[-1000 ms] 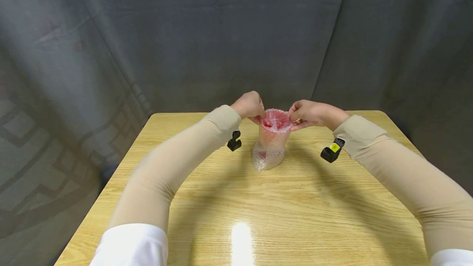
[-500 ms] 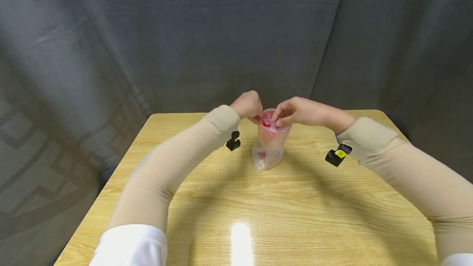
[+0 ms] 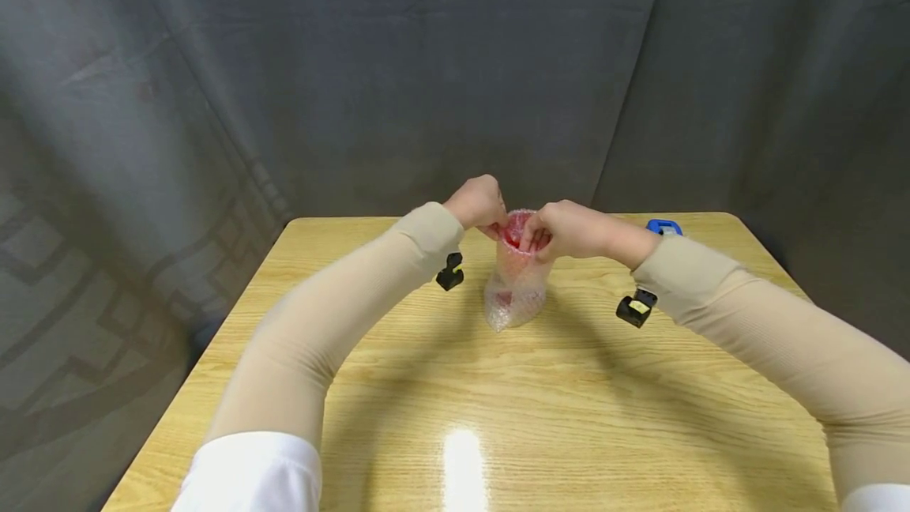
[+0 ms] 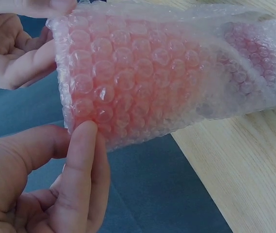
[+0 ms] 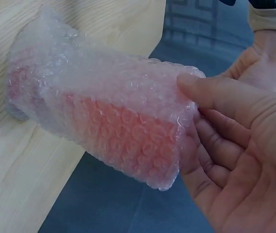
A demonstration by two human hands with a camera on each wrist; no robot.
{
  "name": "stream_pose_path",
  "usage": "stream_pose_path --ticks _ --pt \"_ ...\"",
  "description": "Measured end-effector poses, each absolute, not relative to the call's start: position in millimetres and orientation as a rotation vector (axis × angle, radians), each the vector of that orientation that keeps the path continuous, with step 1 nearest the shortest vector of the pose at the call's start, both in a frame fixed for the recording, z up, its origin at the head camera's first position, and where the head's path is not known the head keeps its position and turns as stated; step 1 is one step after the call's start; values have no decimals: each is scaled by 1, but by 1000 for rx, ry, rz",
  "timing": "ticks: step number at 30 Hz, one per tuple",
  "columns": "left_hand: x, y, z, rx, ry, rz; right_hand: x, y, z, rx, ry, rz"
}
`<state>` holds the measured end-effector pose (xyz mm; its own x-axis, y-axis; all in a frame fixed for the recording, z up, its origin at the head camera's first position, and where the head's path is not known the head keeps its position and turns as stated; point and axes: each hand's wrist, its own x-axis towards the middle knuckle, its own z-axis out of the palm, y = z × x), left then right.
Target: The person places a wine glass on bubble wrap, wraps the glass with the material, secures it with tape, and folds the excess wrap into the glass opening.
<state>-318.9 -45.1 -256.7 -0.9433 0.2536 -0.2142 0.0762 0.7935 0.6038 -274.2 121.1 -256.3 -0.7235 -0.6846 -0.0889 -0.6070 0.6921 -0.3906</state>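
Observation:
A bubble wrap bag (image 3: 515,295) stands upright on the table with its mouth up, and something red shows through its upper part. What the red thing is cannot be told through the bubbles. My left hand (image 3: 478,202) pinches the left side of the rim; in the left wrist view its fingers (image 4: 82,160) lie against the outside of the wrap. My right hand (image 3: 574,229) grips the rim at the right, its thumb (image 5: 191,87) pressed on the outside and its other fingers reaching into the mouth, where their tips are partly hidden.
A blue object (image 3: 664,227) lies at the table's back right, partly hidden behind my right wrist. The wooden table (image 3: 398,433) ends just behind the bag, and a grey curtain (image 3: 441,85) hangs beyond it.
My right hand has moved left from the rim's right side, over the mouth, then down with its fingers inside. The blue object has come into sight. My left hand stays put.

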Motion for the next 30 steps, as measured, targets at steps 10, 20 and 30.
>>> stream_pose_path --ticks 10,20,30 --pt "-317 -44 -255 252 2692 877 -276 122 -249 -1071 2613 -468" --pt "-314 -44 -254 265 2678 902 -299 147 -248 -468 2723 -901" --pt "-316 -46 -258 253 2686 918 -307 155 -265 -307 2377 -1191"
